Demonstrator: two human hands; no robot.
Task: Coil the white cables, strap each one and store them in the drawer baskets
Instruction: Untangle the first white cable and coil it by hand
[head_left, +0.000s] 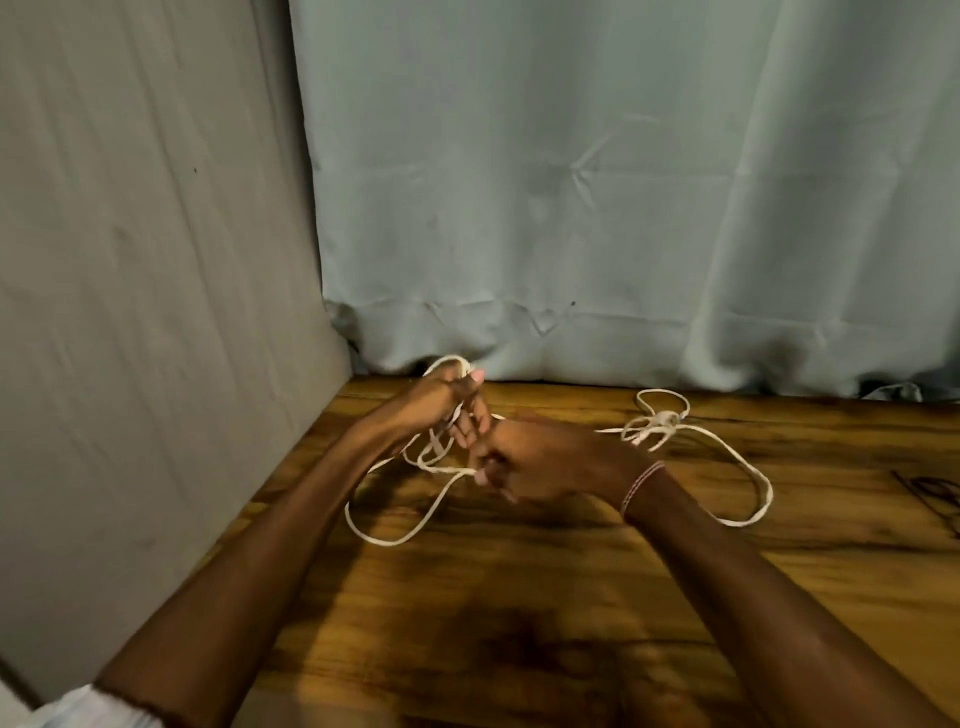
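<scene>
White cable (387, 542) sprawls in loose loops across the wooden surface (519, 623), light and floppy, I'd say. Left grip (452, 402) holds gathered loops; right grip (540, 462) pinches the strand beside them, a sensible place to feed from.

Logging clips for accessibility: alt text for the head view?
Two bare hands coil a white cable over a wooden table: the left hand holds loops, the right hand pinches a strand. Its slack trails right, before grey curtains.
</scene>
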